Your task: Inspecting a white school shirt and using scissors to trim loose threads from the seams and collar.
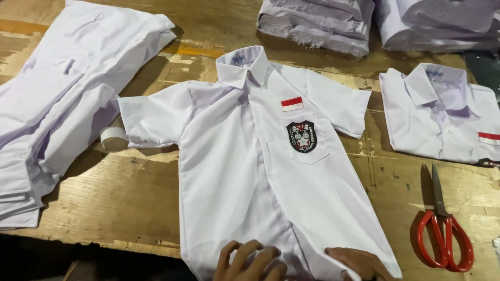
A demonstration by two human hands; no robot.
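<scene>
Shirt: the white short-sleeved shirt [250,171] lies flat, front up, mid-counter [125,203], collar away from the person.
Handling: likely light, soft, limp; best taken at hem or shoulders.
Left grip: left hand [250,263] spread flat on the hem, clasping nothing.
Right grip: right hand [359,263] flat on the hem too.
Beside the shirt: red-handled scissors [442,229] right, a folded pile [62,104] left.

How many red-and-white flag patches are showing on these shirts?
2. One flag patch sits on the chest of the spread shirt, above its black badge; another is on the folded shirt at right. Stacked shirts may hide more.
</scene>
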